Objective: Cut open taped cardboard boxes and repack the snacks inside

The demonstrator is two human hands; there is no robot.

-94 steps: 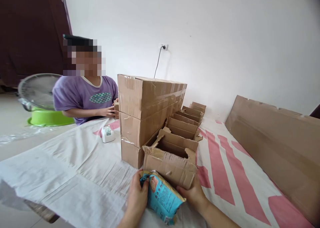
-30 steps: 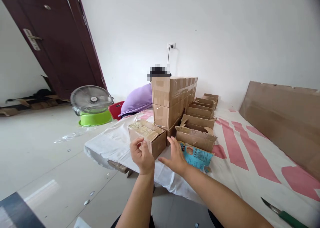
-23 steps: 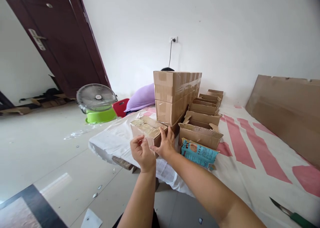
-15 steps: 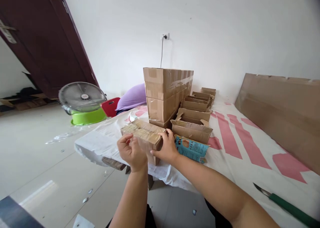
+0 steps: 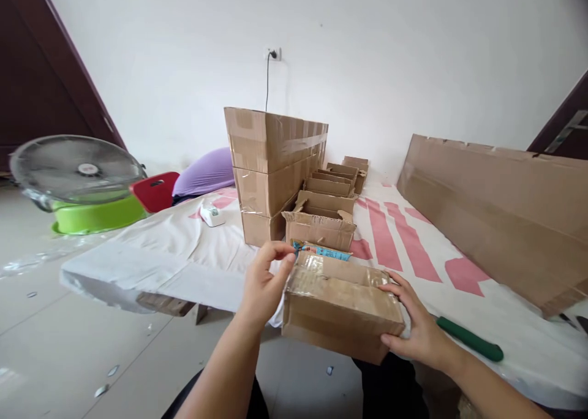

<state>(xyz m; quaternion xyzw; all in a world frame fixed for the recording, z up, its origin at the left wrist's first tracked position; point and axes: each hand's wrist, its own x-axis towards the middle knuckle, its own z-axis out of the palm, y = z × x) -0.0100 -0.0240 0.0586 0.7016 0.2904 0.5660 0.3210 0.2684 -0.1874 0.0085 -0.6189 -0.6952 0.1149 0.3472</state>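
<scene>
A taped cardboard box (image 5: 337,321) is held slightly tilted at the table's front edge. My right hand (image 5: 416,321) grips its right end, with the thumb on the front side and the fingers over the top. At the box's far left corner, the thumb and forefinger of my left hand (image 5: 266,284) come together in a pinch. What lies between those fingertips is too small to make out. Clear shiny tape (image 5: 315,269) covers part of the box's top. A blue printed packet (image 5: 328,252) lies just behind the box, mostly hidden by it.
Stacked taped boxes (image 5: 250,180) and a row of open cardboard boxes (image 5: 321,226) stand beyond. To the right are a green-handled knife (image 5: 473,339) and a large cardboard sheet (image 5: 487,204). A purple-covered shape (image 5: 206,174), red chair (image 5: 154,189) and fan (image 5: 78,168) are at left.
The box has moved right and nearer to me, turned with its long side towards me. My right hand has shifted to its right end, my left to its far left corner. The view has swung right.
</scene>
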